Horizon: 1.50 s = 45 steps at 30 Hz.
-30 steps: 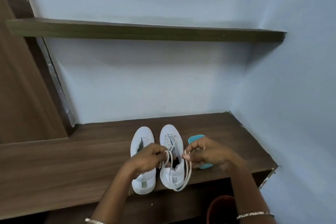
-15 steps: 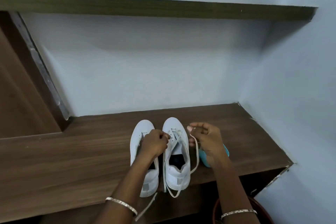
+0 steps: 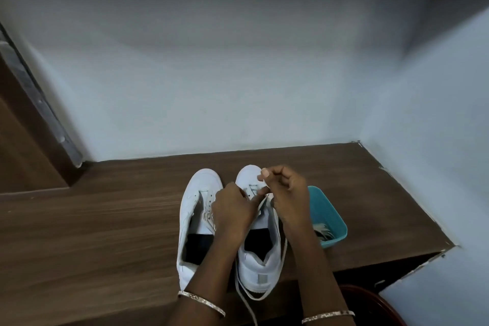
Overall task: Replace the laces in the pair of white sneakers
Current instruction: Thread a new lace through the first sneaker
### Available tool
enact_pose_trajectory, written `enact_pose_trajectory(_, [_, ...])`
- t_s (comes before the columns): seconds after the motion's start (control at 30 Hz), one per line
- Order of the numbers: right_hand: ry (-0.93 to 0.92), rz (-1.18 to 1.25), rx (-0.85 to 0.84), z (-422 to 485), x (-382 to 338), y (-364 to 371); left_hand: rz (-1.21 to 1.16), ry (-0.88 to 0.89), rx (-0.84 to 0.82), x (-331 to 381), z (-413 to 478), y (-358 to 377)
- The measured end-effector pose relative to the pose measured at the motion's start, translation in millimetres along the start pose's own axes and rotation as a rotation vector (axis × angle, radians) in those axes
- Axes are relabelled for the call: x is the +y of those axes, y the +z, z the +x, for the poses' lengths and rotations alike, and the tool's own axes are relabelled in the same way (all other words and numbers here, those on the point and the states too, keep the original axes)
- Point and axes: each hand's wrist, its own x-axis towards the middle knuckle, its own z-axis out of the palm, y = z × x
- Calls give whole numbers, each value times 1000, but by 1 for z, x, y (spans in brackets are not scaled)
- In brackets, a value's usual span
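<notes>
Lace [image 3: 285, 251] white, half-threaded through right-side sneaker [image 3: 258, 270], pinched by left hand [image 3: 232, 212] and right hand [image 3: 288, 196]

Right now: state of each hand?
Left hand: closed, gripping the lace at the sneaker eyelets.
Right hand: closed, pinching the same lace higher up.

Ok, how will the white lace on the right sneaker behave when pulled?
Probably floppy: the lace droops in loose loops past the heel of the right sneaker and off the shelf edge. Likely light, being thin and flat.
</notes>
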Motion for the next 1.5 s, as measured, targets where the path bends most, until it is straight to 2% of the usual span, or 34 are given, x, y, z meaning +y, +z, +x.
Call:
enact_pose_trajectory(0.07, [-38, -31, -22, 2, 6, 7, 31, -8, 25, 0, 2, 2])
enact_pose_trajectory(0.2, [-153, -354, -71, 10, 31, 11, -72, -38, 10, -4, 6, -4])
enact_pose_trajectory(0.3, [-107, -497, -120, 13, 40, 6, -217, -67, -13, -11, 5, -11])
enact_pose_trajectory(0.47, [26, -374, -79, 13, 44, -2, -449, -110, -4, -24, 5, -5])
enact_pose_trajectory(0.6, [-42, -364, -89, 12, 46, -1, -617, -162, -94, -32, 14, -2])
enact_pose_trajectory(0.83, [-130, -510, -140, 17, 48, 7, -734, -198, -178, -33, 20, -6])
enact_pose_trajectory(1.13, [-145, -605, -233, 23, 45, 6, -799, -242, -263, -31, 20, -13])
enact_pose_trajectory(1.33, [-214, -591, -163, 20, 48, 8, -692, -98, -198, -31, 18, -10])
enact_pose_trajectory(1.5, [-119, -439, -143, 19, 48, 7, -529, -9, -115, -30, 19, -7])
